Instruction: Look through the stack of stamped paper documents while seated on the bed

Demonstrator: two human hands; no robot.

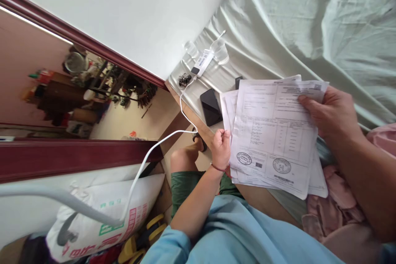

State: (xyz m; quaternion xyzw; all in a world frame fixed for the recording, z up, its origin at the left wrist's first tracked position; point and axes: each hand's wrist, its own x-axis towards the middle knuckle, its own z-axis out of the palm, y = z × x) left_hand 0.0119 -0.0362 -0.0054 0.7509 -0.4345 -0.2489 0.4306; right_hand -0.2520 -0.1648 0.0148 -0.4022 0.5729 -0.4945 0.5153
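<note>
Here, nearest the lens at the bottom of the frame, we see our light blue shirt and green shorts, with a bare knee above them. Just above, right of centre, we hold a sheaf of printed forms, stamped with two round seals near its lower edge. Our left hand is curled closed on the sheaf's left edge, pinching it between thumb and fingers. Our right hand is partly closed on the upper right corner, thumb lying across the top sheet, fingers hidden behind the paper.

We judge the sheets light, thin and floppy; they fan out unevenly and would slide apart or crease easily, so a hold on opposite edges, as now, suits them best.

Lower right, pink cloth lies bunched beneath the papers. Lower left, a printed white sack rests on the floor, and a white cable runs up toward centre frame. Beyond the papers a black phone lies on the bed edge, then clear plastic cups further up. The pale bedsheet fills the upper right.
</note>
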